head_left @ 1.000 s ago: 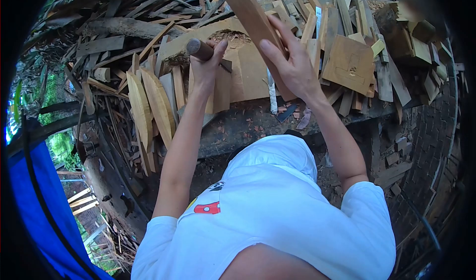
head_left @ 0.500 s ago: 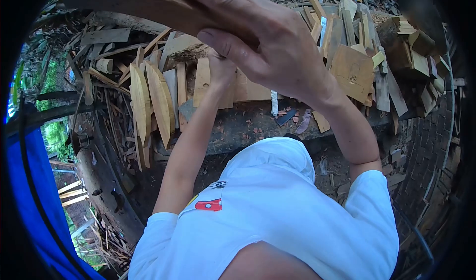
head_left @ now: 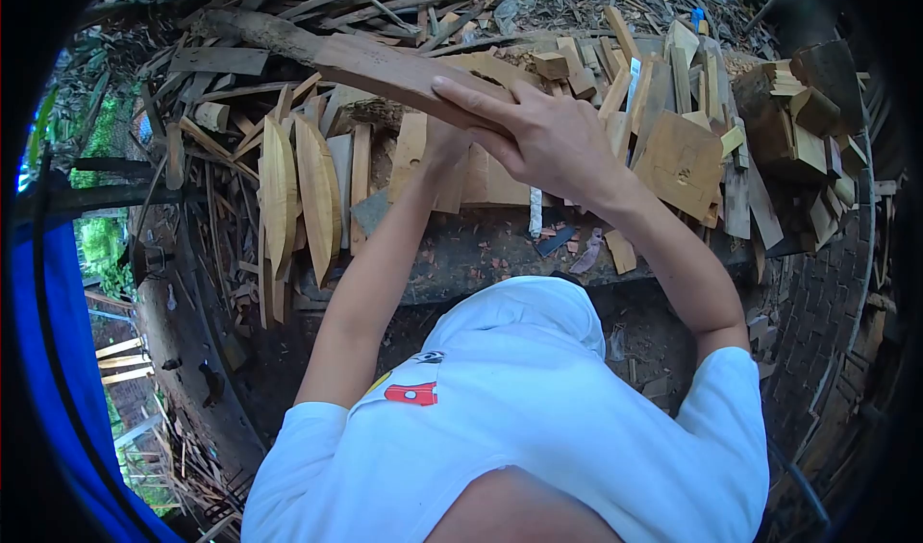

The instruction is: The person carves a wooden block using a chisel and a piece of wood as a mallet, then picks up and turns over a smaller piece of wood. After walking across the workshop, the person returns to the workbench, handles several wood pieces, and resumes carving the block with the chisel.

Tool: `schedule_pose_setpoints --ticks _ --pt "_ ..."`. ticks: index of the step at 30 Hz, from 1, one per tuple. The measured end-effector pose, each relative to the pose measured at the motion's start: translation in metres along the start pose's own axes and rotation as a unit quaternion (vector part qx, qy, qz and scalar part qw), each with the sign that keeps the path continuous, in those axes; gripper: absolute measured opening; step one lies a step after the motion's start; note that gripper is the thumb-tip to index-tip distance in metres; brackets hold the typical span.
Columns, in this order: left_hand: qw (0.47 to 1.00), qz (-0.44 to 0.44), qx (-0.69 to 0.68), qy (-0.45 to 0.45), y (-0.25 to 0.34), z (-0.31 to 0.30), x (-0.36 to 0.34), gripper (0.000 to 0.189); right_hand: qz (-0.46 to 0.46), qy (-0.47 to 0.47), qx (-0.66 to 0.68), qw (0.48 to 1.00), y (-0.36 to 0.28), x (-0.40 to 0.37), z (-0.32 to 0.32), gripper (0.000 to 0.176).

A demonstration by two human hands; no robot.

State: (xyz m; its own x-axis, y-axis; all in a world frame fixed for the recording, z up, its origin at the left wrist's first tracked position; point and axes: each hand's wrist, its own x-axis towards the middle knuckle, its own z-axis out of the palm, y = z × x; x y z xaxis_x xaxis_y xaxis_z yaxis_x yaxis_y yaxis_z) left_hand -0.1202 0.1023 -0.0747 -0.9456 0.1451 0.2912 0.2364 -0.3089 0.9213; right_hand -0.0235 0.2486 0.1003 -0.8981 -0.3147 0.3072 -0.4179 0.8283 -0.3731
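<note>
My right hand (head_left: 558,144) is closed on the near end of a thick brown wooden plank (head_left: 399,74), its index finger stretched along the top and its thumb at the side. The plank slants up toward the far left, above the work surface. Under the plank's near end is my left hand (head_left: 447,147); its fingers are hidden by the plank. Pale wooden boards (head_left: 490,180) lie beside my left hand. To the left, two curved yellowish wood pieces (head_left: 317,197) lean side by side.
A dark bench (head_left: 461,274) with wood chips runs across in front of me. A squarish board (head_left: 678,163) and stacked blocks (head_left: 808,125) stand at the right. Wood scraps (head_left: 385,0) lie behind. A blue tarp (head_left: 62,380) hangs at the left.
The plank has dropped lower and farther from the camera, with my right hand on it. My left hand has shifted slightly right. The view has moved a little.
</note>
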Motion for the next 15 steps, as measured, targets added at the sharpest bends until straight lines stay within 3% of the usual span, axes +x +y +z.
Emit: schedule_pose_setpoints --ticks 1,2,3,4,6,7,9,10,13,15 --pt "0.998 0.037 -0.050 0.023 -0.003 0.004 0.004 0.009 -0.004 0.003 -0.005 1.000 0.003 0.004 0.000 0.052" --pt "0.997 0.045 -0.052 0.026 -0.005 0.003 0.010 0.009 -0.031 0.089 0.059 0.994 0.007 0.011 0.001 0.053" --pt "1.000 0.012 -0.006 0.010 0.000 0.002 0.007 0.008 -0.049 0.166 0.129 0.976 0.007 0.010 0.004 0.054" --pt "0.999 -0.021 0.038 -0.005 0.006 0.002 0.005 0.007 -0.047 0.160 0.131 0.977 0.002 0.013 -0.004 0.054" --pt "0.988 -0.083 0.129 -0.037 0.020 0.000 0.007 0.007 -0.060 0.261 0.253 0.930 -0.012 0.023 -0.025 0.052" --pt "0.977 -0.111 0.174 -0.053 0.028 -0.001 0.007 0.007 -0.063 0.259 0.255 0.930 -0.012 0.021 -0.021 0.052" --pt "0.989 -0.082 0.124 -0.011 0.038 0.013 0.007 0.007 -0.020 0.175 0.114 0.978 -0.006 0.012 -0.009 0.048" --pt "0.995 -0.055 0.073 0.027 0.041 0.022 0.006 0.007 0.010 0.015 0.041 0.999 -0.002 0.004 -0.004 0.046" --pt "0.997 -0.045 -0.035 0.052 0.050 0.030 0.008 0.007 0.022 0.022 0.111 0.993 0.000 0.010 -0.010 0.046" --pt "0.990 -0.078 0.115 -0.023 0.046 0.021 0.006 0.007 0.028 0.039 0.107 0.993 -0.003 0.014 -0.022 0.046"
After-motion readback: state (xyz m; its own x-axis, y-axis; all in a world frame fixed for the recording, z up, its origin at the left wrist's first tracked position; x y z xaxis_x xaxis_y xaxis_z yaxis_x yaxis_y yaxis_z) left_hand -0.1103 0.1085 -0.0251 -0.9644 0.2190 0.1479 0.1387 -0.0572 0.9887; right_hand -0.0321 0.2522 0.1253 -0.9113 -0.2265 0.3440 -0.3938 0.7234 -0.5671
